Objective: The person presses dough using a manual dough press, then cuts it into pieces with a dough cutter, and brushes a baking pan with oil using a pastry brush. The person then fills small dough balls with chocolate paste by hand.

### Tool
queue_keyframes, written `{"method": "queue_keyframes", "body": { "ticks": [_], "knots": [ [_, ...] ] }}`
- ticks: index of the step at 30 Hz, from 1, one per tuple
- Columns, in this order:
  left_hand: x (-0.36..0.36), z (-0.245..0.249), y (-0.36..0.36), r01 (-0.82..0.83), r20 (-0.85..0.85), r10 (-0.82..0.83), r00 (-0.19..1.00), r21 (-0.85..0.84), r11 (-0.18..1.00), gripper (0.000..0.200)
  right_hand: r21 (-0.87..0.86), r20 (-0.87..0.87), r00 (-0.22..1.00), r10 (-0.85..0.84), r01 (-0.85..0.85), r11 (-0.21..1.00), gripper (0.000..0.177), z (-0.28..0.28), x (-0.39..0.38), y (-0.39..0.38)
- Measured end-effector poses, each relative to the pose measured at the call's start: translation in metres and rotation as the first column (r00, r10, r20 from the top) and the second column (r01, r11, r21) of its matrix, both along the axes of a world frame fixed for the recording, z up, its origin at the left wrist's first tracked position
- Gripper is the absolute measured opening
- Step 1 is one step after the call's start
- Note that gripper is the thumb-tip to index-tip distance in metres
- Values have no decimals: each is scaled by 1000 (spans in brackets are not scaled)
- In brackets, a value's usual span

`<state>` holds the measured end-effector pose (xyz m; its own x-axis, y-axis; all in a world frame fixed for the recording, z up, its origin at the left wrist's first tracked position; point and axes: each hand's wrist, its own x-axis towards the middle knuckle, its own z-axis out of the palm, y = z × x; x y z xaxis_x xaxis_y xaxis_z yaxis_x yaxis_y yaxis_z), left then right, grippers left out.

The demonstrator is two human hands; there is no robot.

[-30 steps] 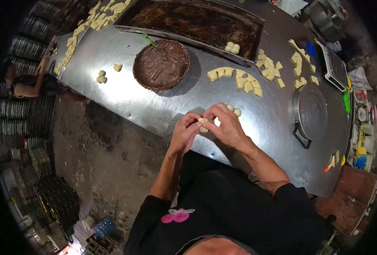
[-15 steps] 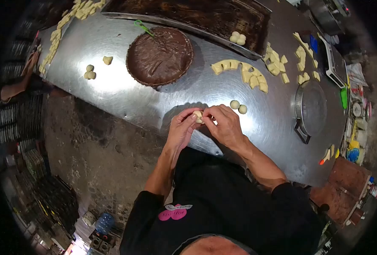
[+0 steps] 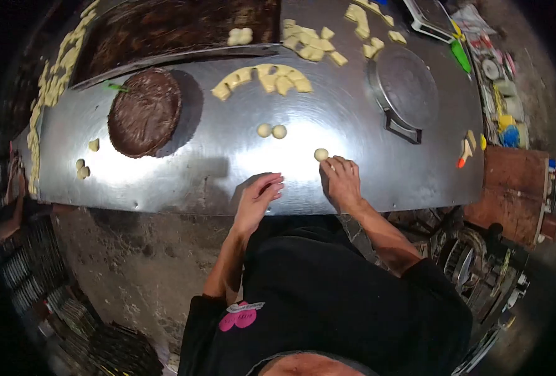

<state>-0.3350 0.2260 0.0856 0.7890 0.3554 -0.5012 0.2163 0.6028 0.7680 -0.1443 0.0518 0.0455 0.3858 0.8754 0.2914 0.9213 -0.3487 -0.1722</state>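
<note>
My right hand [image 3: 343, 182] is over the steel table, its fingertips curled against a pale, round dough ball [image 3: 321, 154]. To the left, my left hand [image 3: 258, 199] is held near the table's front edge, fingers stretched out and nothing in them. Two more dough balls [image 3: 272, 131] sit side by side just beyond my hands. Farther back lies a curved row of cut dough pieces [image 3: 247, 75]. A round tub of chocolate-brown paste [image 3: 143, 116] stands at the left, with a green-handled tool [image 3: 115, 86] in it.
A dark baking tray [image 3: 184, 31] at the back holds a cluster of dough balls [image 3: 240, 36]. More cut dough [image 3: 306, 42] lies beside it. On the right are a round lidded pan [image 3: 406, 88] and a scale [image 3: 429, 19]. Another person's arm [image 3: 12, 213] shows far left.
Both hands were together on a small dough piece; now they are apart. My right hand has the ball out to the right, and my left is empty. The view has turned and shifted right.
</note>
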Motion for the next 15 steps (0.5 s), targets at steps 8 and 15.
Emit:
{"method": "queue_keyframes", "body": {
  "ticks": [8,15],
  "knots": [
    [-30,-5,-16,-170,-125,191,974,161,972,34,174,-312,937,156,-104,979,12,-3,9,47],
    [-67,-5,-34,-339,-183,395,900,276,899,33,372,-260,965,15,86,924,4,-30,71,75]
  ]
}}
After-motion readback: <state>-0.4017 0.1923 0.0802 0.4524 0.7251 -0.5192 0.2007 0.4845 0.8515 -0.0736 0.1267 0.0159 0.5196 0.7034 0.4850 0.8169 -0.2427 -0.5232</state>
